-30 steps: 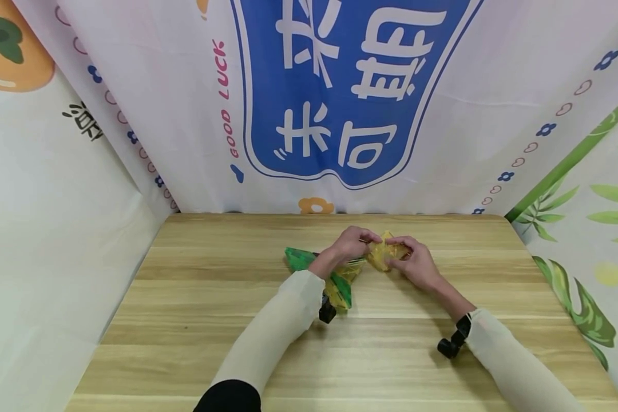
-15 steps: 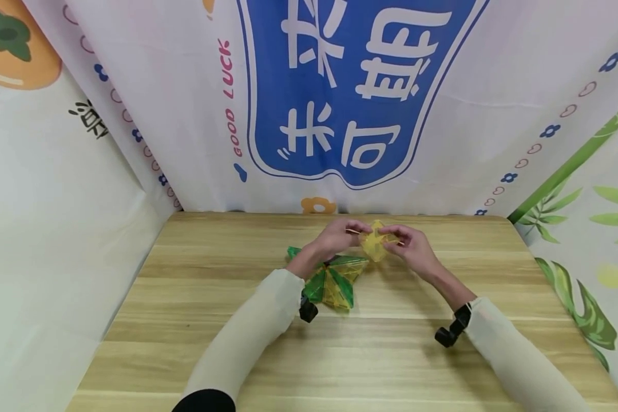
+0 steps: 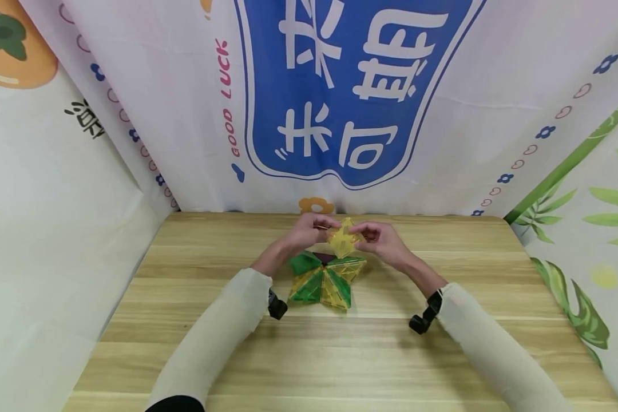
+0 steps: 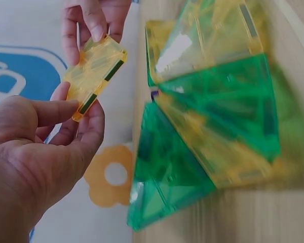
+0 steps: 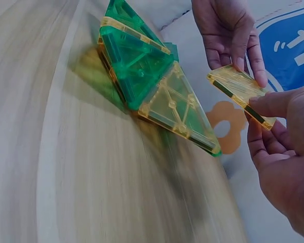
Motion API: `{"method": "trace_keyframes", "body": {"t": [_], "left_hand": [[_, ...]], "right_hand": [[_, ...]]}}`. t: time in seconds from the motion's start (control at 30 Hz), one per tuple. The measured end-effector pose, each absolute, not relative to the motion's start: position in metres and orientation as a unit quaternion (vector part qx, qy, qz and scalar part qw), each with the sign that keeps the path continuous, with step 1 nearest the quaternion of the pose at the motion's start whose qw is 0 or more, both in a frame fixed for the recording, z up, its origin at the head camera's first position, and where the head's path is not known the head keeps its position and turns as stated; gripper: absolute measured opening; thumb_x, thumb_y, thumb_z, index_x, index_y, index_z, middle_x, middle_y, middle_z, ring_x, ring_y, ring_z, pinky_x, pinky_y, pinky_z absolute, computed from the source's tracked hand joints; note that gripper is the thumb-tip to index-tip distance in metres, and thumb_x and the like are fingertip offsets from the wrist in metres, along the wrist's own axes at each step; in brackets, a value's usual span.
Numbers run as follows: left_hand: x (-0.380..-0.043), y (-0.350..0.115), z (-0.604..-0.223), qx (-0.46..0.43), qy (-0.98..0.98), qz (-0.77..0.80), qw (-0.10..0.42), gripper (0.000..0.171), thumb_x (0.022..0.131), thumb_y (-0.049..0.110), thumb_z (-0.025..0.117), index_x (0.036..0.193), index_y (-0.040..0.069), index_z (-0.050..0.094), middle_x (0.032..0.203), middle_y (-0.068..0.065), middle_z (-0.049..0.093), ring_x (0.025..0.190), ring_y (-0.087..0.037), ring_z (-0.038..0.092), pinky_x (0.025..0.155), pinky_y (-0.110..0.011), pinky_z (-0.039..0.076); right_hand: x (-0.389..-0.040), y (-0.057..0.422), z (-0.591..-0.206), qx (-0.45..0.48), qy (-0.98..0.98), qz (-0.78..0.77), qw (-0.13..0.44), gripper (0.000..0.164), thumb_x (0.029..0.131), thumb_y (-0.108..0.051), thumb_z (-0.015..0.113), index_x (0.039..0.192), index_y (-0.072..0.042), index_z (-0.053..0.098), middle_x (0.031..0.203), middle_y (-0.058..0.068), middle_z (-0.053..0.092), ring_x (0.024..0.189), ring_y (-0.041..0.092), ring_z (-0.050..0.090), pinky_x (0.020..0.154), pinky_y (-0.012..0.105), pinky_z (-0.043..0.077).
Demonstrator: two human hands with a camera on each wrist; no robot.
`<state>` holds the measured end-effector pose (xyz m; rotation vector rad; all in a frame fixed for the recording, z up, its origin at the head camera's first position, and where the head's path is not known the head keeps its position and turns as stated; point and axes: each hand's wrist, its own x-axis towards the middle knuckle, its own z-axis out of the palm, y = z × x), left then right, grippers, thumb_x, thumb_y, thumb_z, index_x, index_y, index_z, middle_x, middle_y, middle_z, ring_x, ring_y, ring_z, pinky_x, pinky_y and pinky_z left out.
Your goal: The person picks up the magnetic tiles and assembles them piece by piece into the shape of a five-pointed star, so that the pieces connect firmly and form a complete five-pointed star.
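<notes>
A clear yellow magnetic tile [image 3: 343,243], diamond-shaped in the head view, is held up by both hands. My left hand [image 3: 309,232] pinches its left side, the thumb lying over the face in the left wrist view. From the opposite side my right hand [image 3: 383,241] pinches it between thumb and fingers. Just in front of the tile stands a star-like build of green and yellow triangular magnetic tiles [image 3: 311,289], its points spread outward on the table. A dark purple piece [image 3: 325,258] shows at its back, close below the held tile.
The wooden table [image 3: 185,343] ends at the back against a hanging printed cloth [image 3: 206,189]. More patterned cloth [image 3: 587,274] hangs along the right side. Each wrist wears a small black camera, the left one [image 3: 277,307] close beside the build.
Both hands have carried the yellow tile leftward, from right of the build to behind its middle. The left forearm has moved off the build, so more of it shows.
</notes>
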<state>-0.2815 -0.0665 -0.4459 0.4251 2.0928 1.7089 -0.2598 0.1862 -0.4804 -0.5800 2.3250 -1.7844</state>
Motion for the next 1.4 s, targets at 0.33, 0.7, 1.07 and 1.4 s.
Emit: {"method": "trace_keyframes", "body": {"t": [0.33, 0.7, 1.07, 1.4], "left_hand": [[-0.29, -0.093, -0.464, 0.117, 0.749, 0.609, 0.232, 0.038, 0.1, -0.015, 0.051, 0.131, -0.005, 0.07, 0.13, -0.019, 0.061, 0.109, -0.025, 0.062, 0.103, -0.052, 0.056], [-0.3, -0.11, -0.475, 0.136, 0.75, 0.596, 0.254, 0.032, 0.103, -0.01, 0.056, 0.132, -0.005, 0.068, 0.117, -0.011, 0.064, 0.098, -0.019, 0.061, 0.094, -0.04, 0.06], [-0.304, -0.106, -0.483, 0.195, 0.812, 0.502, 0.224, 0.023, 0.098, -0.014, 0.06, 0.116, -0.005, 0.07, 0.112, -0.015, 0.072, 0.105, -0.023, 0.068, 0.09, -0.033, 0.058], [-0.3, -0.104, -0.486, 0.218, 0.827, 0.463, 0.232, 0.018, 0.097, -0.011, 0.065, 0.113, -0.006, 0.07, 0.113, -0.018, 0.074, 0.114, -0.029, 0.07, 0.096, -0.035, 0.059]], "right_hand": [[-0.269, 0.164, -0.495, -0.199, 0.763, -0.605, 0.113, 0.038, 0.093, 0.004, 0.078, 0.13, 0.004, 0.069, 0.122, 0.024, 0.071, 0.089, 0.016, 0.069, 0.076, 0.032, 0.062], [-0.276, 0.154, -0.505, -0.198, 0.775, -0.589, 0.113, 0.039, 0.09, 0.003, 0.081, 0.128, 0.002, 0.07, 0.118, 0.021, 0.072, 0.098, 0.024, 0.066, 0.082, 0.024, 0.058], [-0.281, 0.147, -0.516, -0.202, 0.784, -0.577, 0.111, 0.035, 0.088, 0.009, 0.079, 0.122, 0.006, 0.07, 0.116, 0.023, 0.073, 0.107, 0.035, 0.069, 0.088, 0.026, 0.058], [-0.277, 0.145, -0.517, -0.196, 0.806, -0.544, 0.128, 0.027, 0.091, 0.007, 0.078, 0.117, 0.003, 0.071, 0.11, 0.017, 0.072, 0.098, 0.026, 0.069, 0.083, 0.027, 0.056]]}}
